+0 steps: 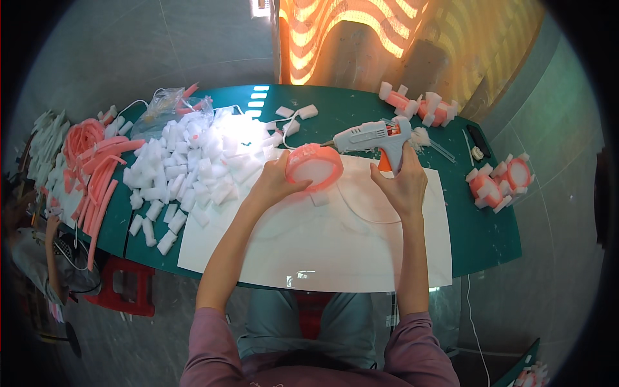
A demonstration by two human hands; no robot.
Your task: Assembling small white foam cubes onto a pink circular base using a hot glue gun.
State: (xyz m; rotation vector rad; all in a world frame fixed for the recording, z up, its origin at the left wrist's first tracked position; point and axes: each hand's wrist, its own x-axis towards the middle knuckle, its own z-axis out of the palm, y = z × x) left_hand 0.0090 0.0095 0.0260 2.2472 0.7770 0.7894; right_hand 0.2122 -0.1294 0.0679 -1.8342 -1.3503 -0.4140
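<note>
My left hand (pixel 278 184) is closed on a pink foam ring (pixel 334 166), its thumb over the near edge and the ring tilted above the white board. The ring's top edge looks rough, and a small pale block (pixel 320 199) shows just below it. In my right hand (pixel 405 187) is a white and grey hot glue gun (pixel 362 137) with an orange trigger. Its nozzle points left and reaches the upper edge of the ring; whether it touches, I cannot tell.
White foam blocks (pixel 177 158) are heaped on the left, beside pink foam strips (pixel 100 193). A white board (pixel 322 258) covers the green table (pixel 487 226). Pink rings with white blocks (pixel 500 184) lie on the right. At far left another person (pixel 42 258) works.
</note>
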